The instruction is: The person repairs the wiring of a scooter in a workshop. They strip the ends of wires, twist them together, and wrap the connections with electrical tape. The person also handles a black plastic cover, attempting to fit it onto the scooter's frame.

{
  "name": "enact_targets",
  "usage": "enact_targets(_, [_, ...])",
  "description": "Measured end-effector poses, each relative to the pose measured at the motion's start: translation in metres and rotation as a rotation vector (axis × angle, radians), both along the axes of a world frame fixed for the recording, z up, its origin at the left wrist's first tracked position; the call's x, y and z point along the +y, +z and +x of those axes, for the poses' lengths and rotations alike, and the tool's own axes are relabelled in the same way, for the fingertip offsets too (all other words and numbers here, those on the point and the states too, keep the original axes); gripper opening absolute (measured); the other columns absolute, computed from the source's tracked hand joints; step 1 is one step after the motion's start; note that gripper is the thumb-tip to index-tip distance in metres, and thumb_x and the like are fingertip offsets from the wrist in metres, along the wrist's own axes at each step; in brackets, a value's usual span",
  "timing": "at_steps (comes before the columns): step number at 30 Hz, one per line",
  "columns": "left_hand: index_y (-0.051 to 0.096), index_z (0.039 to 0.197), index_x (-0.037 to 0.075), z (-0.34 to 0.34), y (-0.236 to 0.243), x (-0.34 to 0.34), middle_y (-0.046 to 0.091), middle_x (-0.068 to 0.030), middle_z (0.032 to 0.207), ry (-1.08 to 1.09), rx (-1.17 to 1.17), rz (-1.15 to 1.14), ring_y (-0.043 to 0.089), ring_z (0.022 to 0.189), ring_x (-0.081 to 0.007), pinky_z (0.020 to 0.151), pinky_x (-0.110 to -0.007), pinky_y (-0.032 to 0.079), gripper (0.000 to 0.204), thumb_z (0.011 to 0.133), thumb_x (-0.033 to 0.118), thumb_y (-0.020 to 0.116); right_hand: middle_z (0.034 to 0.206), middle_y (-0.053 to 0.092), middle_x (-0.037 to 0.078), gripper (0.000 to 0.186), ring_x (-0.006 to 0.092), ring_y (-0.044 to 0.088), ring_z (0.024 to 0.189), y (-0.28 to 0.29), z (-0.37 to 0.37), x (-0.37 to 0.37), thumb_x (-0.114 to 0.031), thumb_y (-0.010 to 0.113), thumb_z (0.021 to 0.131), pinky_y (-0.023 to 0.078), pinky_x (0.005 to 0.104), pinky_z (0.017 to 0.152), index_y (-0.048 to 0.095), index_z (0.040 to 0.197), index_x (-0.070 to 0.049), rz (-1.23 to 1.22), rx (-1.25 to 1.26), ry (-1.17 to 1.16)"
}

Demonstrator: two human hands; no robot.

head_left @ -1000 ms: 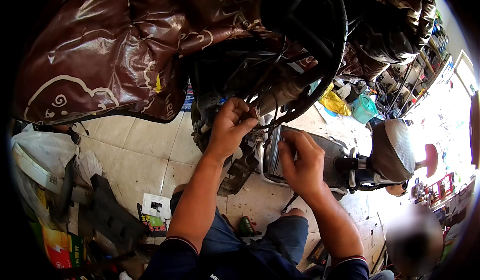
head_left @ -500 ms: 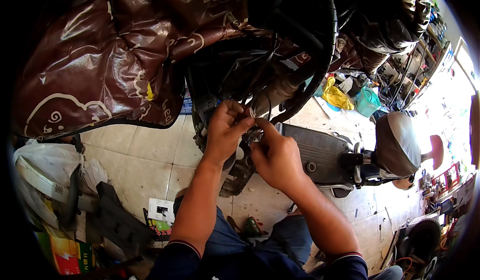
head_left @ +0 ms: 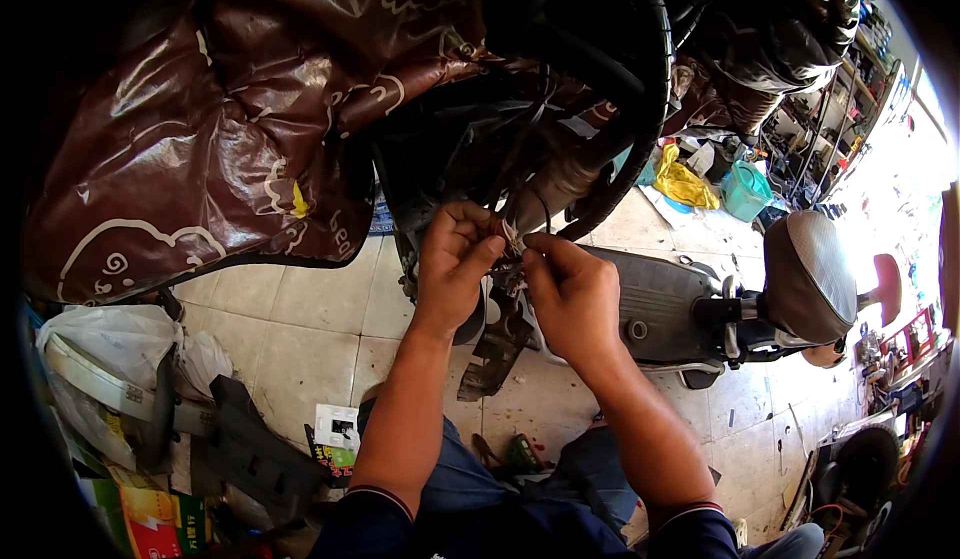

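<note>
My left hand is closed, thumb and fingers pinched on a bundle of thin wires that hangs from the opened front of an electric scooter. Close beside it, my right hand is closed too, thumb against forefinger at the same wires. The exact strand between its fingertips is too small to make out. Below the hands hangs a dark, dirty plastic panel. Above them a black cable curves down past the dark front part, whose inside is mostly in shadow.
A brown quilted cover drapes at upper left. The scooter's footboard and seat extend right. Bags and dark plastic parts lie at lower left. A teal basket and yellow bag stand farther back, near cluttered shelves.
My right hand's fingers have drawn slightly right, and its forefinger is now less extended over the wires. My left hand keeps its pinch. The view has shifted a little.
</note>
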State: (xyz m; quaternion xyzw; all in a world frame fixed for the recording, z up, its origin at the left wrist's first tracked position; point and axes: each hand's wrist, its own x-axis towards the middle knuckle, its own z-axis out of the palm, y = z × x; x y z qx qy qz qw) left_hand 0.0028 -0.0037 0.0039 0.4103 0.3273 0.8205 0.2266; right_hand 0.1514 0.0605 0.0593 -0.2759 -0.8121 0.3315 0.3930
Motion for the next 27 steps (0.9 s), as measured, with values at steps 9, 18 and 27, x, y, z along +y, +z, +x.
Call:
enact_targets(9, [0.054,0.121,0.002,0.001,0.001,0.003,0.071,-0.0109,0.111,0.021,0.049,0.050,0.067,0.102,-0.0154,0.092,-0.029,0.056,0.028,0.096,-0.005,0.065,0.077,0.071,0.020,0.021,0.0367,0.072,0.073,0.002,-0.011,0.008,-0.024,0.070,0.094,0.055,0.0425,0.067,0.079,0.105,-0.009,-0.141,-0.021,0.082])
enact_targets(18, [0.060,0.117,0.000,0.002,0.000,0.005,0.071,-0.0118,0.113,0.072,0.082,0.045,0.068,0.105,-0.0170,0.096,-0.030,0.055,0.021,0.097,-0.005,0.063,0.083,0.073,0.020,0.021,0.0376,0.072,0.078,-0.005,-0.020,0.010,-0.023,0.071,0.092,0.056,0.0428,0.070,0.079,0.104,-0.008,-0.245,0.007,0.136])
enact_targets(27, [0.057,0.123,0.001,-0.001,-0.003,0.004,0.069,-0.0103,0.111,0.099,0.070,0.019,0.067,0.101,-0.0175,0.093,-0.030,0.054,0.025,0.099,0.001,0.064,0.075,0.071,0.019,0.026,0.0396,0.071,0.072,-0.005,-0.024,0.006,-0.031,0.071,0.087,0.057,0.0484,0.066,0.078,0.099,-0.009,0.119,-0.059,0.004])
